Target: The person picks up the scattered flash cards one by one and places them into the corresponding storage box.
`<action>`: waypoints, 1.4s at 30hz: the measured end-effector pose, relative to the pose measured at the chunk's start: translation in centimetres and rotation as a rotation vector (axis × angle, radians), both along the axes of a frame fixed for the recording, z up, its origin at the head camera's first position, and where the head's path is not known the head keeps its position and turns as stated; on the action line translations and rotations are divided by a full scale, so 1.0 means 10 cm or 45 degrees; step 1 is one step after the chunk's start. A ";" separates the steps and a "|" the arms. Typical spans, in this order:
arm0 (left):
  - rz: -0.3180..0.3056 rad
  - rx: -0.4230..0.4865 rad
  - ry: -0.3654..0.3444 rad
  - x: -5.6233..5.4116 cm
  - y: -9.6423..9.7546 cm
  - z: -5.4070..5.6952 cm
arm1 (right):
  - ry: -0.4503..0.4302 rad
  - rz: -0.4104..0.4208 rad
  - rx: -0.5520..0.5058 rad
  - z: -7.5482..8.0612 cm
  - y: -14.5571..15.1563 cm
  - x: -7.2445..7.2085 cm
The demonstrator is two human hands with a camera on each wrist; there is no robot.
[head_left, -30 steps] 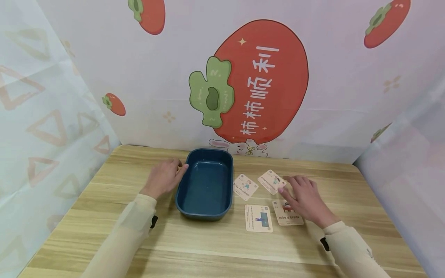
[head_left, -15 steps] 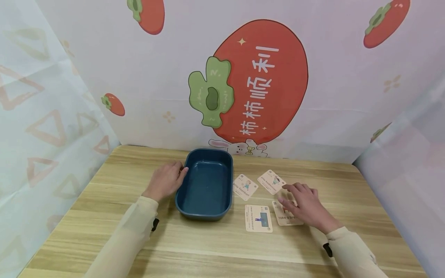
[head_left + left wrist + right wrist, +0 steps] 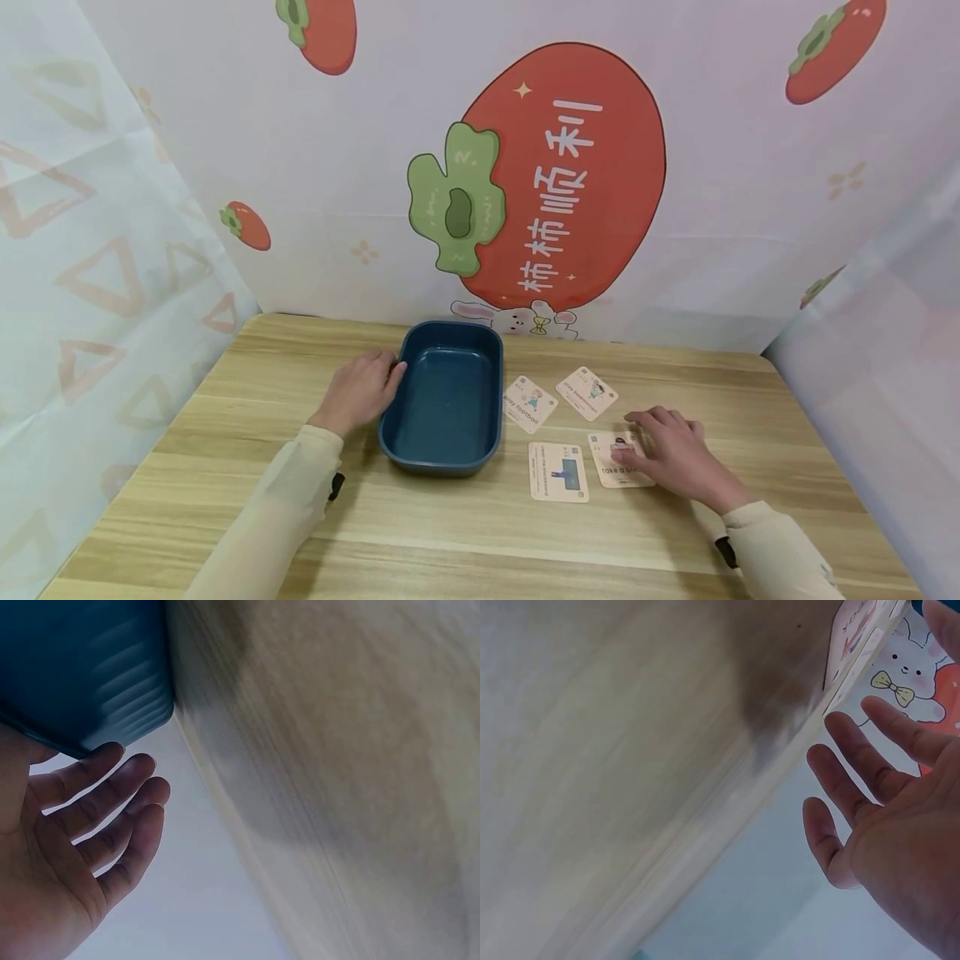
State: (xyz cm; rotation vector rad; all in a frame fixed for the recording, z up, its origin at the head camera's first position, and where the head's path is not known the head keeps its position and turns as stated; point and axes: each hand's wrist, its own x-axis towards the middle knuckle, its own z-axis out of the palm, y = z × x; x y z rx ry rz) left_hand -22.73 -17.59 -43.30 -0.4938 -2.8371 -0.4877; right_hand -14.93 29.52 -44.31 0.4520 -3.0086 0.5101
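A dark blue plastic bin (image 3: 447,400) stands left of the middle of the table, its inside bare. My left hand (image 3: 358,390) holds its left rim, thumb on the edge and index finger against the outer wall; the other fingers curve loosely, as the left wrist view shows. Above the "take a break" card (image 3: 611,477) hovers my right hand (image 3: 678,454), fingers spread and relaxed, nothing in them. It covers part of that card's picture. Left of it lies a card with a blue picture (image 3: 558,472). Behind are the "play football" card (image 3: 529,404) and the "play badminton" card (image 3: 587,393).
The wooden table (image 3: 450,542) runs back to a white cloth backdrop (image 3: 712,208) printed with red persimmons and a rabbit. Cloth walls also rise along the left and right sides. The football card lies right beside the bin's right wall.
My right hand has drawn back to the right, away from the "play badminton" card, and is now over the "take a break" card. The left hand has shifted slightly at the bin's rim.
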 end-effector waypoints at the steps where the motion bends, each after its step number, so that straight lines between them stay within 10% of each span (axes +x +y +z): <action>1: 0.001 0.002 -0.002 0.00 0.00 0.00 | -0.001 0.001 0.004 -0.01 0.02 0.00; 42: 0.017 0.028 -0.037 0.01 0.02 -0.02 | -0.093 0.066 -0.052 0.01 0.29 0.10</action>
